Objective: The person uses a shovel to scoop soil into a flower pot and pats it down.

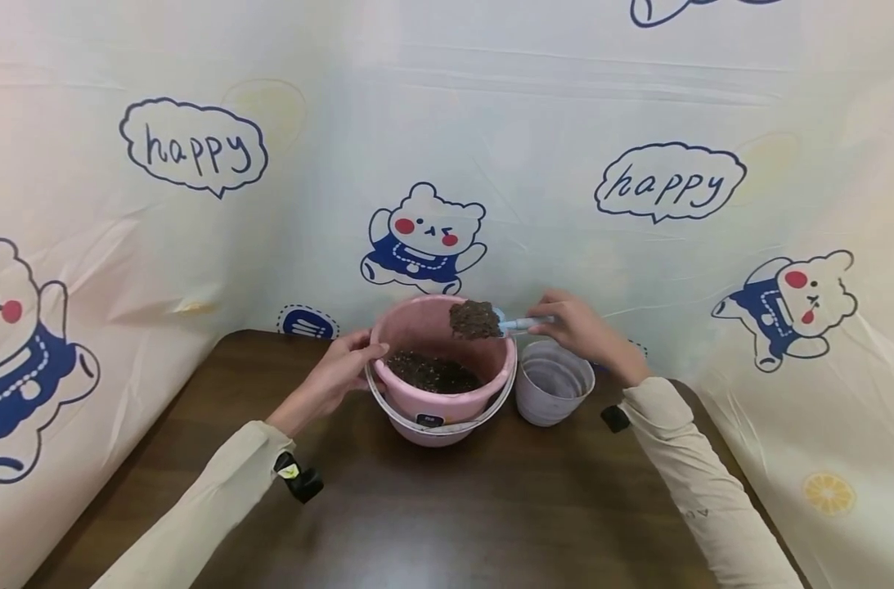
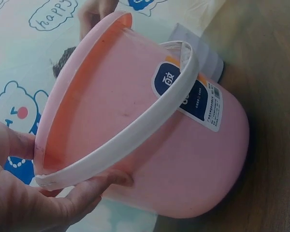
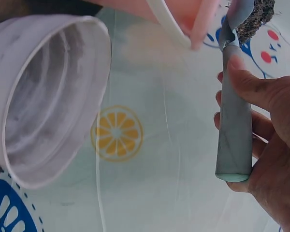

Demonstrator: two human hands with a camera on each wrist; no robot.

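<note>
A pink bucket (image 1: 442,401) with a white handle (image 2: 130,137) stands on the table, dark soil (image 1: 432,372) in its bottom. My left hand (image 1: 336,368) grips its left rim; in the left wrist view the thumb is at the rim and the fingers lie against the outer wall below the handle. With my right hand (image 1: 575,323) I hold a small trowel (image 3: 234,116) by its grey-blue handle, fingers wrapped round it. Its blade carries a heaped clump of soil (image 1: 473,319) over the bucket's right rear rim. Just right of the bucket sits a whitish plastic pot (image 1: 553,384), its inside bare.
The dark wooden table (image 1: 447,507) stretches toward me. Behind and on both sides hangs a pale printed curtain (image 1: 535,123) with bears and "happy" bubbles, close along the table's back edge. A label (image 2: 193,99) is stuck on the bucket's front.
</note>
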